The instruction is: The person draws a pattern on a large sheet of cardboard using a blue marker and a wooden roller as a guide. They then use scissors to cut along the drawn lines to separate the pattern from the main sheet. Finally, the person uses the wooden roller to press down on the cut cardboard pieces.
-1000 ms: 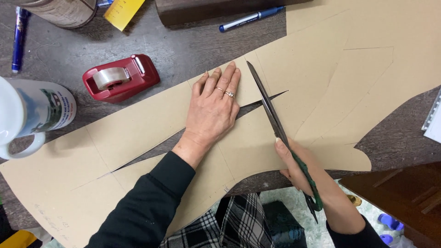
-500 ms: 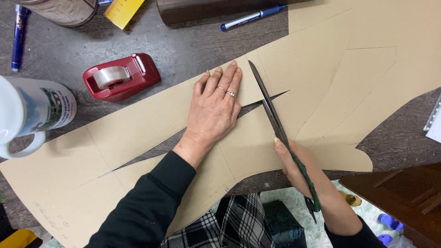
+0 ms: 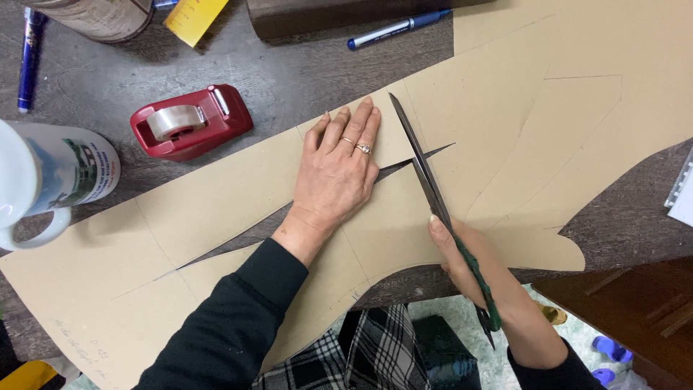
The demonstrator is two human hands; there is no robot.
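Note:
A large tan cardboard sheet (image 3: 216, 209) with pencil lines and a long slit lies across the dark table. My left hand (image 3: 336, 173) presses flat on it, fingers together, a ring on one finger. My right hand (image 3: 469, 263) grips the green handles of long dark scissors (image 3: 422, 170), whose blades lie closed along a cut in the cardboard, tips pointing away from me just right of my left fingertips.
A red tape dispenser (image 3: 189, 121) sits beyond the sheet's left part. A white mug (image 3: 43, 180) stands at the left edge. Blue pens (image 3: 397, 29) (image 3: 29, 58), a yellow ruler (image 3: 193, 16), a wooden block (image 3: 346, 11) and a cylinder (image 3: 101, 14) lie farther back.
The scissors have shifted slightly forward along the cut. My left hand stays pressed on the cardboard.

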